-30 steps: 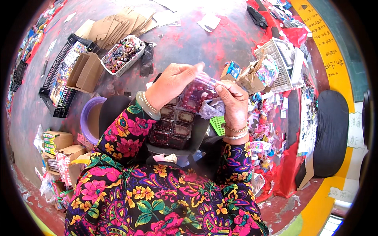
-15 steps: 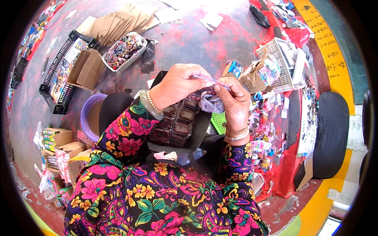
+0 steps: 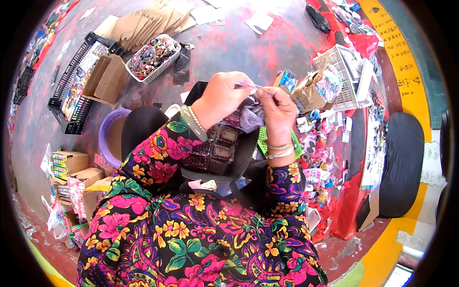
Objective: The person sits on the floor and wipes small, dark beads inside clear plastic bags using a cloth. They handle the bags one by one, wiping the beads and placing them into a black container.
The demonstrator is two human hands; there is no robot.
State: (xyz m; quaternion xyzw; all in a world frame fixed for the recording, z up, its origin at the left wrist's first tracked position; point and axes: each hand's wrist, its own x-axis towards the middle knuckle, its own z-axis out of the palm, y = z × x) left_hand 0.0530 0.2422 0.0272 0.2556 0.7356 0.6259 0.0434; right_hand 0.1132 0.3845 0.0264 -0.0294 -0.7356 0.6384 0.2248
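My left hand [image 3: 224, 98] and my right hand [image 3: 278, 111] meet in front of me, fingertips pinched close together. Between them runs a thin pale-purple strip [image 3: 247, 85], an end in each hand; its exact kind is unclear. A fuzzy grey-purple piece of fabric [image 3: 251, 119] hangs just below my right fingers, and whether it joins the strip is hidden. Under my hands, a black tray [image 3: 245, 165] holds several dark packets in clear wrap [image 3: 223, 149].
Left of me are a purple basin [image 3: 103, 138], a black crate [image 3: 74, 125] and small cartons [image 3: 76, 165]. Ahead stands a white basket of hair ties [image 3: 153, 58]. On the right lie a green basket [image 3: 297, 148], colourful small goods [image 3: 320, 143] and a black stool [image 3: 405, 165].
Both hands have come closer together and risen slightly, with less of the strip showing between them. My right hand has shifted left and turned a little. The fuzzy fabric hangs lower against the packets.
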